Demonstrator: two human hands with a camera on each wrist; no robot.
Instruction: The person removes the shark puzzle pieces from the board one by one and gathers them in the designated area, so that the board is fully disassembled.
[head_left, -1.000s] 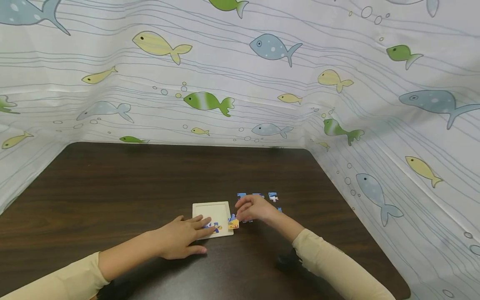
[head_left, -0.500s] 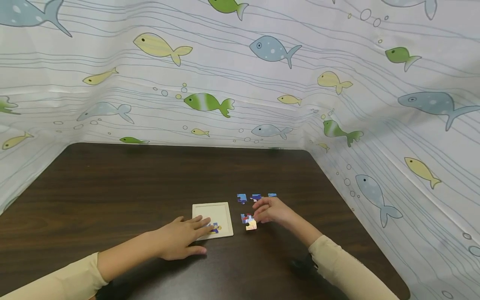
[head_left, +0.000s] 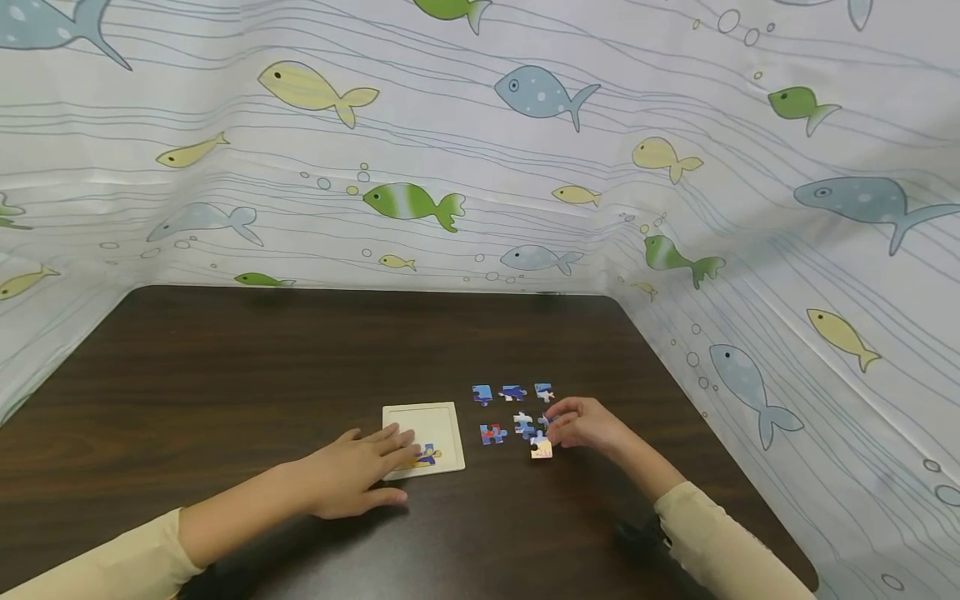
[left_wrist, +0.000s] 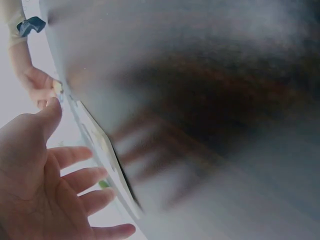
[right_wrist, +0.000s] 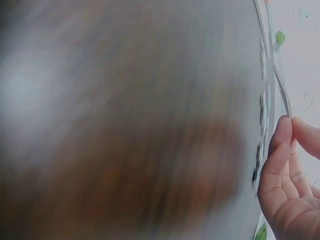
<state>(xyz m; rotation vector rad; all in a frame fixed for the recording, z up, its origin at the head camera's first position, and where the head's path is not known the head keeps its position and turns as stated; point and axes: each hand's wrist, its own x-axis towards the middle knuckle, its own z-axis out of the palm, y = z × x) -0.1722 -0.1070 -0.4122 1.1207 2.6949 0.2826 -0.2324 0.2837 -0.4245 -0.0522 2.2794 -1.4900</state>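
On the desk (head_left: 300,350), I see the person's right hand (head_left: 588,423) pinching a puzzle piece (head_left: 541,450) between thumb and finger, at three o'clock from the cream tray (head_left: 423,418). The left hand (head_left: 348,475), fingers straight and spread, lies over the tray from eight o'clock; whether its fingertips touch, I can't quite tell. A blue-and-yellow section (head_left: 428,455) sits inside toward six o'clock, and loose pieces (head_left: 492,434) lie around two to three.
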